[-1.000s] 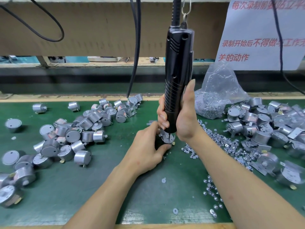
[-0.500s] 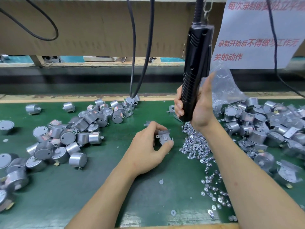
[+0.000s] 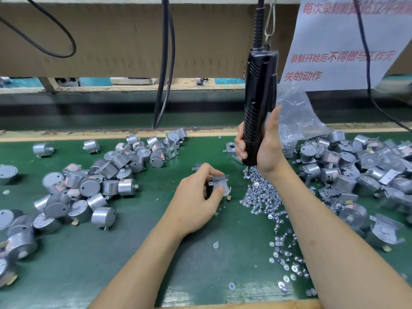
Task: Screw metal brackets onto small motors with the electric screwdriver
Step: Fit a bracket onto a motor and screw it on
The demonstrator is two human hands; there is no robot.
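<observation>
- Step in hand, as I judge it: picking up a screw. The right hand [image 3: 267, 148] has its grip wrapped round the electric screwdriver [image 3: 259, 90], held near upright with the bit tip down in the top of the screw heap [image 3: 260, 197]. I cannot tell whether a screw sits on the bit.
- The left hand [image 3: 196, 204] has its grip pinched on the bracketed motor [image 3: 221, 186], thumb in front and fingertips behind. It is at mid-tabletop, just beside the heap at the heap's nine o'clock.
- The next move probably calls for a short carry toward nine o'clock, the bit set square over a bracket hole, and the left hand bracing against the twist.
- Materials: the driver is black plastic with a ribbed barrel, hung from a cord and clip. The bracket is thin bent sheet metal, and the screws are small, shiny and wide-headed.
- Bare round steel motors [image 3: 89, 188] lie at nine o'clock on the green tabletop [image 3: 133, 253]. Bracketed ones [image 3: 356, 172] lie at three o'clock.
</observation>
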